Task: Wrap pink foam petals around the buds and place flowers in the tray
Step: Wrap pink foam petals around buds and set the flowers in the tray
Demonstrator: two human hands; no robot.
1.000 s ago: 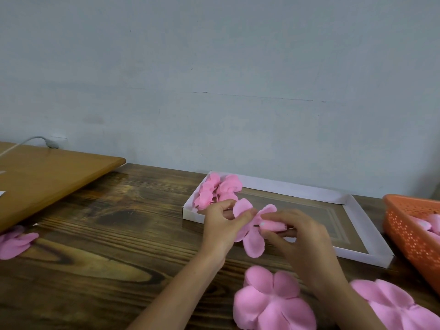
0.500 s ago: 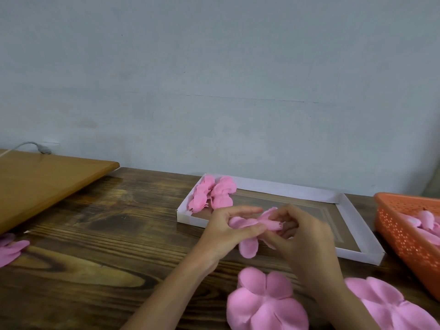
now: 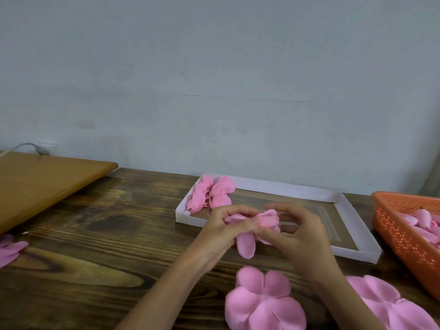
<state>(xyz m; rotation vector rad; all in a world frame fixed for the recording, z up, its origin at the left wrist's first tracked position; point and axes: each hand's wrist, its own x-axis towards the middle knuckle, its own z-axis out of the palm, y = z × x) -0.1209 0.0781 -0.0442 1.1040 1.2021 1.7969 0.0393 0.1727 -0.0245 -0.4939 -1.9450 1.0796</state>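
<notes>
Left hand (image 3: 221, 236): fingers curled, pinching the pink foam petal piece (image 3: 246, 245) where it gathers at the base of the bud (image 3: 269, 219).
Right hand (image 3: 302, 239): thumb and curled fingers pinch the petal piece from the other side, just under the bud; the upper fingers are blurred.
Bud and petals: held in the air between both hands, over the near edge of the tray. The bud tip points right, partly wrapped, and one loose petal hangs down.
Tray (image 3: 285, 190): shallow white cardboard, at the far middle of the tabletop (image 3: 107, 234), close to the wall.
Finished flowers (image 3: 210, 196): a cluster in the tray's far left corner.
Flat petal cutouts: one (image 3: 264, 303) at the near edge below the hands, another (image 3: 390, 306) toward the near right corner.
Orange basket (image 3: 404, 234): perforated, at the right edge, holding pink buds (image 3: 423, 217).
Wooden board (image 3: 47, 184): covers the far left corner.
Stray pink petals (image 3: 10, 250): at the left edge.
</notes>
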